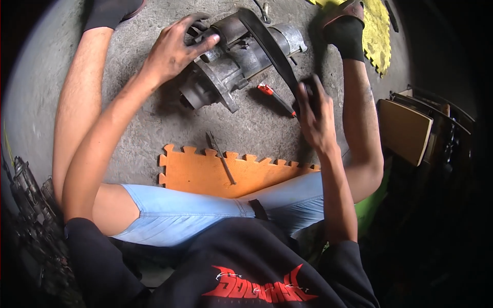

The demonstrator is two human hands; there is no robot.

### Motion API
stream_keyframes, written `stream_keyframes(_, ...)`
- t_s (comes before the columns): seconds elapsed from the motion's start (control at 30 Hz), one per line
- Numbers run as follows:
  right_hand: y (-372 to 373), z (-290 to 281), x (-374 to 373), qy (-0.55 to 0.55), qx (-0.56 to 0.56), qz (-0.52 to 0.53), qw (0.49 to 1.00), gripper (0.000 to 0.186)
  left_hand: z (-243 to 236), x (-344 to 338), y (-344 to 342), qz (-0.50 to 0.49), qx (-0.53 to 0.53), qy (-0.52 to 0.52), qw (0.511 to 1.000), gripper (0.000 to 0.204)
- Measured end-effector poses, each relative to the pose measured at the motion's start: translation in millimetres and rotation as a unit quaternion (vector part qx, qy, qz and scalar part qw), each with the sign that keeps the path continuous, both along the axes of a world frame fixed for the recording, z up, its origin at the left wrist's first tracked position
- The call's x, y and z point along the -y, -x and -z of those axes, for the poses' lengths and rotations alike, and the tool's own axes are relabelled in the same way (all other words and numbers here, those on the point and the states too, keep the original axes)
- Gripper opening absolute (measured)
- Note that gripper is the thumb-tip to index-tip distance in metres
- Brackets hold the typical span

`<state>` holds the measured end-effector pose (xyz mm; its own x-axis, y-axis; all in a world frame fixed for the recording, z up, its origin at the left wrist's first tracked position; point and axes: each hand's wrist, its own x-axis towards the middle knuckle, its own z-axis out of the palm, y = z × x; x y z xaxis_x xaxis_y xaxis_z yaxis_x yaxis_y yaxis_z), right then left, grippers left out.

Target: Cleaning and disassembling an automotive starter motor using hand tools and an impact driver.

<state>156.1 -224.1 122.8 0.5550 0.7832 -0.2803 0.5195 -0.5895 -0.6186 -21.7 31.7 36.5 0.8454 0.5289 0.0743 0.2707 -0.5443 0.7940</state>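
Observation:
A grey metal starter motor lies on the concrete floor between my feet, its smaller cylinder on the far side. My left hand curls its fingers and thumb around the left end of that cylinder. My right hand is closed on the near end of a long, flat black strip. The strip runs up and left over the motor to the far side of the smaller cylinder, where its far end cannot be made out. A red and black hand tool lies on the floor just left of my right hand.
An orange foam mat lies close to my legs, with a thin metal rod tool resting across its edge. A yellow foam mat is beyond my right foot. A tan board stands at the right. Dark metal parts crowd the left.

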Motion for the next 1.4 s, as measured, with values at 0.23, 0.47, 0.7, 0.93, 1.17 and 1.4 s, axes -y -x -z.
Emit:
stream_keyframes(0.23,-38,1,110,0.192,-0.019,-0.234,0.953,0.042,0,3,-43,-0.004,-0.152,-0.002,0.988,0.072)
stream_keyframes(0.47,-49,52,116,0.284,-0.038,-0.399,0.871,0.020,5,-2,-34,-0.001,-0.083,0.083,0.993,0.068)
stream_keyframes(0.7,-32,49,92,0.184,0.207,-0.308,0.910,0.032,-15,0,-33,0.037,-0.124,0.050,0.990,0.067)
stream_keyframes(0.93,-45,93,33,0.175,0.170,-0.294,0.924,0.045,15,0,0,-0.004,-0.035,0.192,0.981,0.064)
stream_keyframes(1.17,-70,42,-5,-0.106,-0.339,-0.010,0.935,0.046,14,9,5,-0.029,0.084,0.152,0.984,0.055)
stream_keyframes(1.4,-82,36,-108,-0.266,-0.418,-0.080,0.865,0.039,21,21,-17,-0.075,0.088,0.260,0.959,0.054)
